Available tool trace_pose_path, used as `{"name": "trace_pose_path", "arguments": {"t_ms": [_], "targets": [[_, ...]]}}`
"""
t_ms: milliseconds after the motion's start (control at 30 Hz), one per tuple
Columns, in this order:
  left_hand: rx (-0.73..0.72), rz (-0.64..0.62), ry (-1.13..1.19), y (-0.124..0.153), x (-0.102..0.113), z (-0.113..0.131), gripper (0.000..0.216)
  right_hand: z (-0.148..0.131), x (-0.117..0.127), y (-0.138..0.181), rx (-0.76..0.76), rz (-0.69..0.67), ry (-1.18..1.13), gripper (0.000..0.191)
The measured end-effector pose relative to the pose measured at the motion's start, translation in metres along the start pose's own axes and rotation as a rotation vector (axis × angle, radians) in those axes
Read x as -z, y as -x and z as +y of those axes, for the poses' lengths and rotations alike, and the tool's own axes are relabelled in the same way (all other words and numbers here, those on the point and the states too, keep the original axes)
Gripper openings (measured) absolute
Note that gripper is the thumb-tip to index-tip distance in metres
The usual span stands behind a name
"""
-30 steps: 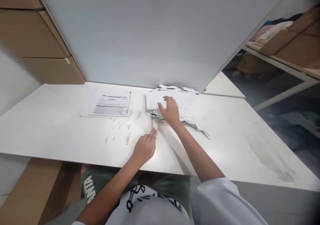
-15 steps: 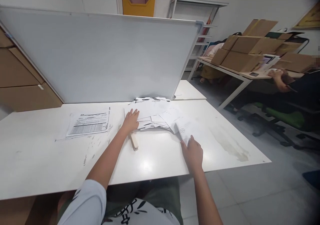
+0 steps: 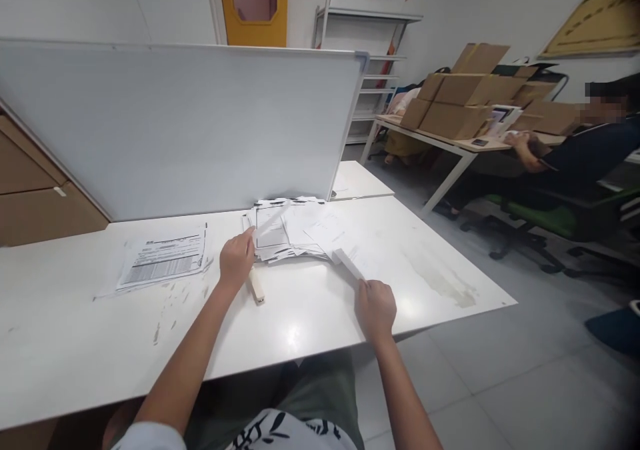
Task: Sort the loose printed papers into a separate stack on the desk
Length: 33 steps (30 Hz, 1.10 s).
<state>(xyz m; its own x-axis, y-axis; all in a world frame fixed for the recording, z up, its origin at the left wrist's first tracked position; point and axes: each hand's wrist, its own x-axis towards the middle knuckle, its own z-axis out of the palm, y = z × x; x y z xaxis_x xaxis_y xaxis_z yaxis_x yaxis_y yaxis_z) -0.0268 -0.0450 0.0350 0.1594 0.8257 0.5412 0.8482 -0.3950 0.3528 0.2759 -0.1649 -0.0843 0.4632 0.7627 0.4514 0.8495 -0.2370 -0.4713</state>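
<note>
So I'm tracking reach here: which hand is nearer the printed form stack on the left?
Left. The left hand sits just right of the printed form stack; the right hand is far off to its right, gripping a folded paper.

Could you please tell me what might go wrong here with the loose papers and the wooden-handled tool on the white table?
1. The left hand lifts a white sheet from the untidy pile of white papers; neighbouring sheets may slide.
2. The right hand holds a folded white paper near the edge of the white table; it could drop to the floor.
3. The wooden-handled tool lies under the left wrist and could be knocked.
</note>
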Motion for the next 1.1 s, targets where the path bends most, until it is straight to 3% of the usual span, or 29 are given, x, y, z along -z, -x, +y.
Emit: {"name": "trace_pose_path", "arguments": {"t_ms": [100,167,233,300,367,433,533,633,767,933,1033,1100], "targets": [[0.295,0.402,0.442,0.033,0.032,0.027,0.038,-0.002,-0.001,-0.003,-0.012,-0.036,-0.056,0.026],[0.461,0.464,0.615,0.058,0.049,0.035,0.041,-0.004,-0.003,-0.005,0.007,-0.086,-0.103,0.027],[0.534,0.277,0.648,0.079,0.057,0.032,0.039,-0.005,-0.004,-0.008,0.041,-0.132,-0.146,0.032],[0.504,-0.061,0.634,0.095,0.056,0.023,0.036,-0.007,-0.003,-0.011,0.065,-0.150,-0.180,0.037],[0.437,-0.373,0.613,0.106,0.045,0.015,0.035,-0.008,0.003,-0.013,0.060,-0.119,-0.195,0.040],[0.379,-0.529,0.578,0.115,0.029,0.014,0.033,-0.013,0.015,-0.013,0.039,-0.047,-0.189,0.040],[0.302,-0.558,0.518,0.123,-0.001,0.021,0.030,-0.036,0.045,-0.002,0.119,0.019,-0.158,0.035],[0.291,-0.544,0.529,0.121,-0.025,0.028,0.032,-0.073,0.069,0.030,0.376,-0.064,-0.151,0.023],[0.411,-0.500,0.687,0.110,-0.032,0.026,0.041,-0.118,0.060,0.085,0.568,-0.188,-0.253,0.017],[0.707,-0.671,1.228,0.115,-0.019,0.009,0.076,-0.126,0.026,0.114,0.497,-0.189,-0.392,0.020],[0.712,-0.607,1.319,0.131,-0.013,0.008,0.089,-0.123,0.027,0.111,0.394,-0.169,-0.459,0.022],[0.664,-0.570,1.283,0.141,-0.011,0.017,0.081,-0.125,0.033,0.105,0.362,-0.177,-0.506,0.023]]}}
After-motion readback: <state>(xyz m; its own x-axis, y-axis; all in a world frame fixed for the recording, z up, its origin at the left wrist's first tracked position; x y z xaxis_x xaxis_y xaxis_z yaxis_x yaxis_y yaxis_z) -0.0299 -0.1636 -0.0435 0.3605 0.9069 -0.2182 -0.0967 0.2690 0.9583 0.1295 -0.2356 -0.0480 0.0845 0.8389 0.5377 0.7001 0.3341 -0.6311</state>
